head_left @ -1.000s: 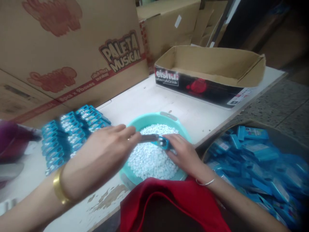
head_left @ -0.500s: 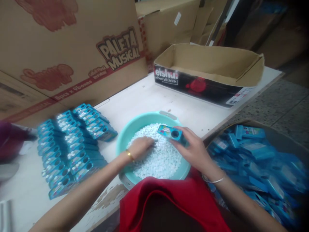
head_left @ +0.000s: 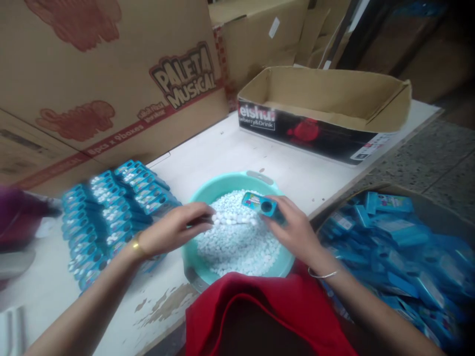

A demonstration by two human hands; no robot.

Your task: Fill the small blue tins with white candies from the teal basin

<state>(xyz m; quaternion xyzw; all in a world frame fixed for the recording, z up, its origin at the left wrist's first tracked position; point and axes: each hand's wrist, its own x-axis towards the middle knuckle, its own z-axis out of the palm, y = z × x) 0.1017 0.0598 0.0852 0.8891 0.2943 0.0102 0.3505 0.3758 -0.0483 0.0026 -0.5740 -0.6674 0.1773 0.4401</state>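
A turquoise basin [head_left: 191, 247] filled with small white pellets [head_left: 237, 254] lies between my hands. My left hand [head_left: 174, 227], wearing a gold bracelet, is closed on the thin handle of what looks like a small scoop, its body hidden under a strip of pellets [head_left: 233, 218]. That strip reaches across the basin toward my right hand [head_left: 297, 222]. Pinched in my right hand is a small blue box [head_left: 254, 201] with a dark round hole, tilted over the pellets. Rows of similar blue boxes [head_left: 111, 212] stand left of the basin, many with white pellets on them.
A large container [head_left: 374, 190] heaped with loose blue boxes [head_left: 401, 232] is at the right. An open cardboard box [head_left: 315, 131] stands at the back of the white table [head_left: 200, 148]. Large cartons [head_left: 129, 64] line the far left edge. Something purple [head_left: 22, 217] is blurred at left.
My left hand has lifted out of the pellets and moved left, now with a pellet-laden strip showing ahead of its fingers. The right hand keeps the blue box in nearly the same place.
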